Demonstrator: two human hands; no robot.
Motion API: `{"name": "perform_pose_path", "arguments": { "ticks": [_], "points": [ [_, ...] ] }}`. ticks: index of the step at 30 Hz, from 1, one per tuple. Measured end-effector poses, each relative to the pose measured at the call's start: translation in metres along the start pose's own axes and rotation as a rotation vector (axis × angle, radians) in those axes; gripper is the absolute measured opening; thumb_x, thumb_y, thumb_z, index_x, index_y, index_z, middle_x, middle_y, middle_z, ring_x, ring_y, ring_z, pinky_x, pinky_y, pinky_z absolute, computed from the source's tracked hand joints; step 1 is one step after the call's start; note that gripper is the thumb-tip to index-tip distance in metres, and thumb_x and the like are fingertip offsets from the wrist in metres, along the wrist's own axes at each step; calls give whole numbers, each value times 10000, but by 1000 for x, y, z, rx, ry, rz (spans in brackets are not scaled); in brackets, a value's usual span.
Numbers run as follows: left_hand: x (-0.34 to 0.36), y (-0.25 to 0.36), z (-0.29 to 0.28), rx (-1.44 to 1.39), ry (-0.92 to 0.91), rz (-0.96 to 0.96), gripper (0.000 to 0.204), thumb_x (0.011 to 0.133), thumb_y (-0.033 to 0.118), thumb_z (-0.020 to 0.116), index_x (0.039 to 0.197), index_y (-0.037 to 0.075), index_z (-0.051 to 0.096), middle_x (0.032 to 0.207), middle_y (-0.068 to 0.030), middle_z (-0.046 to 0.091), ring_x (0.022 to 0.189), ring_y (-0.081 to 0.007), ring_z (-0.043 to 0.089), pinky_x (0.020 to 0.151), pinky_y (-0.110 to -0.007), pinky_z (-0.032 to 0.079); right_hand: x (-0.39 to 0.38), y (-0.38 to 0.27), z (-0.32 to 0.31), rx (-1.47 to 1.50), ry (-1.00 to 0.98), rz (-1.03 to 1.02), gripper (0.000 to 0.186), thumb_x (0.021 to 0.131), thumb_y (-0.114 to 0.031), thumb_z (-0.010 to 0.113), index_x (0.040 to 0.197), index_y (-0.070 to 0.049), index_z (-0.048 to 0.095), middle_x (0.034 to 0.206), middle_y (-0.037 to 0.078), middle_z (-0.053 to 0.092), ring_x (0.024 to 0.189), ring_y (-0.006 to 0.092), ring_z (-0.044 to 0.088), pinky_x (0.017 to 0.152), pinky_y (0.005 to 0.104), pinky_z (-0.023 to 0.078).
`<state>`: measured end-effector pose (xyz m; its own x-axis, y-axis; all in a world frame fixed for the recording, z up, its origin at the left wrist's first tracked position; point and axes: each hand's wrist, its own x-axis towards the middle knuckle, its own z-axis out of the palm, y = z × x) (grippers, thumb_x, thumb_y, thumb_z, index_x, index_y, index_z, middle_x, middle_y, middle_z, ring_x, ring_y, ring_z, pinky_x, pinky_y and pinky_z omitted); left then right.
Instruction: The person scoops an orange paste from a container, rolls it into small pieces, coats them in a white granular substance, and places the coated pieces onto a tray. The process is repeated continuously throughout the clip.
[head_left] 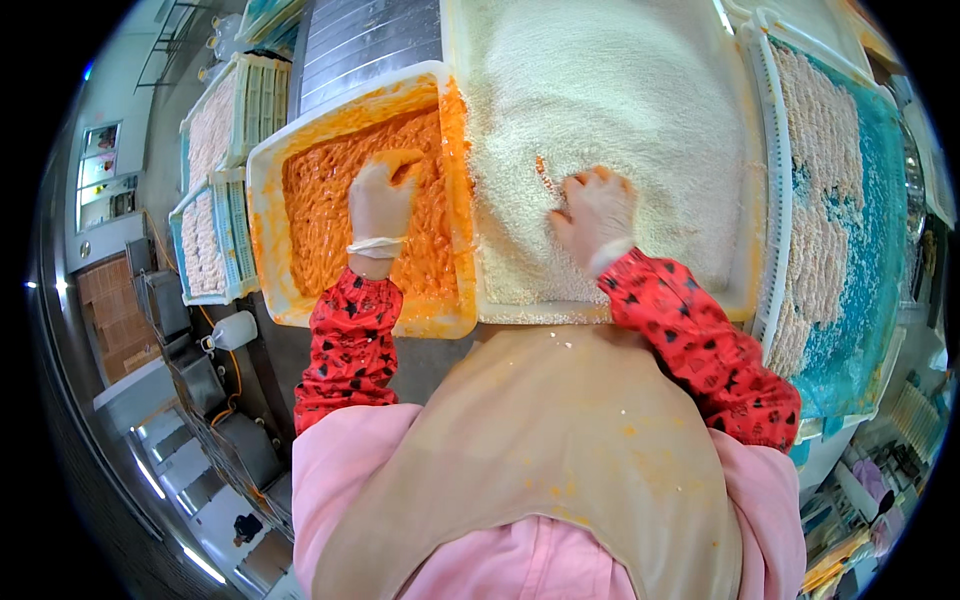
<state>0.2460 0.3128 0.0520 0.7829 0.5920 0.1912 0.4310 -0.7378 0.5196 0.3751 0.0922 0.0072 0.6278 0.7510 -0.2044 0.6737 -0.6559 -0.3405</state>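
Note:
A white tub (262,200) on the left holds orange, wet strips that look like sauced raw meat (320,190). Over them is my left hand (382,200) in a pale glove, its orange-smeared fingers curled inward; what they grip, if anything, is hidden. Beside this tub stands a wide tray (560,312) of white crumbs (620,90). My right hand (597,212), gloved too, rests in the crumbs with bent fingers and the thumb apart. Just left of its fingertips lies an orange strip (544,175), partly covered in crumbs.
To the right, a tray with a blue liner (868,270) bears rows of crumb-coated strips (815,120). Stacked crates (240,240) of similar pieces stand at the far left. A ridged metal surface (370,45) lies behind the tub. A white jug (235,330) stands lower left.

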Motion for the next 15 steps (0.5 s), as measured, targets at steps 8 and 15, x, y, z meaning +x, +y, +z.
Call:
{"name": "perform_pose_path", "arguments": {
  "ticks": [8,15],
  "points": [
    [33,-66,54,464,-126,89,181,739,140,602,897,85,673,833,-196,631,796,-348,608,689,-422,488,18,35,-17,1861,-194,467,426,907,-446,480,1027,-41,533,713,44,550,585,157,516,521,289,423],
    [-1,-84,67,268,-278,76,169,792,131,562,886,35,665,737,-218,607,694,-382,587,607,-443,455,-123,188,-129,1881,268,552,374,917,-346,514,1162,-64,493,695,-58,434,486,25,332,390,173,265]
  ]
}}
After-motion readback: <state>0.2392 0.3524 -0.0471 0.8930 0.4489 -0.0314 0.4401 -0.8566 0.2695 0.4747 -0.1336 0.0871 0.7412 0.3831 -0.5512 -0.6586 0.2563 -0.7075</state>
